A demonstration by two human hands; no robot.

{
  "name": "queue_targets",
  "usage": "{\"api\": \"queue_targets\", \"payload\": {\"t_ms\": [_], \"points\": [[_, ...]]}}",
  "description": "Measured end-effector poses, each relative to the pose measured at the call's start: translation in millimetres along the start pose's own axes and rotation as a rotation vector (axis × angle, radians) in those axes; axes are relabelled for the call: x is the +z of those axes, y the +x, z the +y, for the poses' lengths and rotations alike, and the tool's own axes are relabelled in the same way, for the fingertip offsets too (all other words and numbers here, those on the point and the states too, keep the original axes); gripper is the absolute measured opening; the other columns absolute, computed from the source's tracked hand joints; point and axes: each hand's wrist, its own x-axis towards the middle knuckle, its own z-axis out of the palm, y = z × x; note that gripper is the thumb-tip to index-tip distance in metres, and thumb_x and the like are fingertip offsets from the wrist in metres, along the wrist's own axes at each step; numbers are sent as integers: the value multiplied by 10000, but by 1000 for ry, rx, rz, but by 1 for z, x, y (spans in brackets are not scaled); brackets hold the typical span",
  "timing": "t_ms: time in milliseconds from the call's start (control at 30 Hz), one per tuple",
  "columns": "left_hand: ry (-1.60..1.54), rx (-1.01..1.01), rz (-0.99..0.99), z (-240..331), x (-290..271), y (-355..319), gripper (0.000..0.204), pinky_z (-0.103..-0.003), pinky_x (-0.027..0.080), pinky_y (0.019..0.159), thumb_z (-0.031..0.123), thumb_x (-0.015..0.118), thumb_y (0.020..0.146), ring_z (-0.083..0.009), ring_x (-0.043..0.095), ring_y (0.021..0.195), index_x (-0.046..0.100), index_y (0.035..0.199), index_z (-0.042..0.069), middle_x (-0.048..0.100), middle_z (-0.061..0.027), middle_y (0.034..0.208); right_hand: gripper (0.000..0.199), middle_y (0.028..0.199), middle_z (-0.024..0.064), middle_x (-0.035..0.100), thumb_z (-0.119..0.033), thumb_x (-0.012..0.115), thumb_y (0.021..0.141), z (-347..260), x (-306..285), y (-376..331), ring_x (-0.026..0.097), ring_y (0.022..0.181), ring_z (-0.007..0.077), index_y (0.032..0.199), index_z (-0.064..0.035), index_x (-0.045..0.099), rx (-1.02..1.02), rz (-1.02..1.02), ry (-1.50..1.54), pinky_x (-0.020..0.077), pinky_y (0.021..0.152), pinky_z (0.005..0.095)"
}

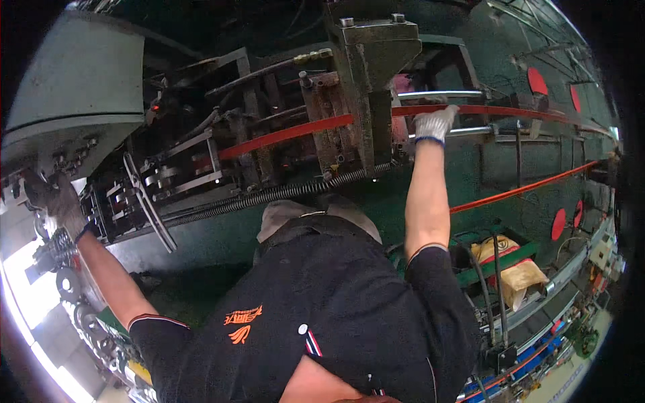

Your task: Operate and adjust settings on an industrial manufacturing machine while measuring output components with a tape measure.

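A long flat red strip (510,111) runs through the machine (366,101) and out to the right. My right hand (435,125), in a white knitted glove with a blue cuff, is closed around the strip just right of a thick upright metal block. At the far left, my left hand (62,205), in a darker-looking glove, reaches to the underside of a grey control box (80,74). It is near a row of small knobs (74,156). Its fingers lie in deep shadow, so I cannot make out their grip.
A long coil spring (269,197) stretches across the machine's near side. Two bright metal rods (463,131) lie beside the strip at right. Another red strip (524,193) passes nearer me. Sacks (521,279) sit in a green-edged holder at lower right. Red discs (537,81) stand farther right.
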Motion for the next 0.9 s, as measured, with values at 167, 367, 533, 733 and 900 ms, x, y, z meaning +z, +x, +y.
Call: {"api": "queue_targets", "payload": {"t_ms": [167,367,533,733,900], "points": [[-35,-319,-130,29,3,5,762,-542,354,1144,498,576,967,-369,434,1407,365,1548,53,443,-191,1545,545,1117,71,562,-639,369,1017,-64,-54,40,514,1007,216,1211,-174,578,-169,69,-90,422,949,421],[-532,-624,-13,190,-59,-23,635,-494,448,1089,265,698,947,-299,556,1289,439,1470,13,546,-224,1430,577,880,3,621,-701,456,971,-50,-175,83,568,746,148,1027,-146,603,-214,255,-11,487,680,401],[-964,-680,-459,289,-52,-72,589,-415,454,1081,112,643,958,-277,537,1295,425,1497,16,506,-205,1466,536,574,-21,490,-636,492,990,-42,-209,69,458,464,154,824,-139,601,-95,458,104,376,459,326],[-971,-789,-778,313,0,-142,553,-403,391,1119,141,600,960,-282,501,1328,471,1486,27,513,-161,1484,516,587,-27,498,-634,511,981,-58,-287,68,474,466,169,813,-158,613,-100,374,58,444,463,374],[-667,-961,-942,288,28,-171,648,-361,455,1050,241,715,928,-271,575,1226,470,1468,-22,610,-171,1351,460,697,20,537,-582,522,998,-47,-318,68,552,554,218,866,-145,579,-15,317,81,511,516,411]]}}
